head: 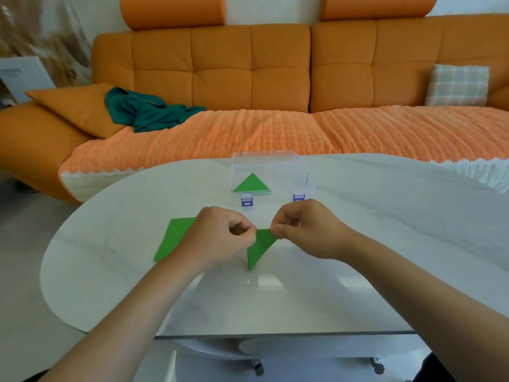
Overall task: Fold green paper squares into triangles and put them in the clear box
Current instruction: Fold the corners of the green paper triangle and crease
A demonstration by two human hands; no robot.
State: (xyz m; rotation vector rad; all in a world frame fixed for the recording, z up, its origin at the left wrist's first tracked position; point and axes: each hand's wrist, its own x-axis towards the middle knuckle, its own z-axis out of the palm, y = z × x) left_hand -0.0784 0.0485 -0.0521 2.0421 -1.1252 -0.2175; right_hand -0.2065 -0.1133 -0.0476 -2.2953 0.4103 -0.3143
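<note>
At the far left, on the orange sofa (248,64), an orange cushion (74,106) lies with a crumpled dark green cloth (146,111) over its right end. Nearer the camera is a white oval table (110,271). On its left part a flat sheet of green paper (173,235) lies on the surface, its right edge hidden behind the left hand (220,235).

The left hand is curled, with its thumb and forefinger pinching the upper left corner of a folded paper (260,248). This green piece is roughly a triangle. It hangs between the two hands over the middle of the table, with its lower point down close to the tabletop; I cannot tell if it touches.

Behind the hands, toward the table's far edge, stands the clear box (286,175) with its lid up. A green triangle (251,184) lies flat in the left half of it. Two small blue clasps (247,202) sit at the box's front edge.

The right hand (305,230) is curled as well, and its fingertips pinch the upper right corner of the folded paper.

At the far right, a checked pillow (457,85) leans against the sofa back.
</note>
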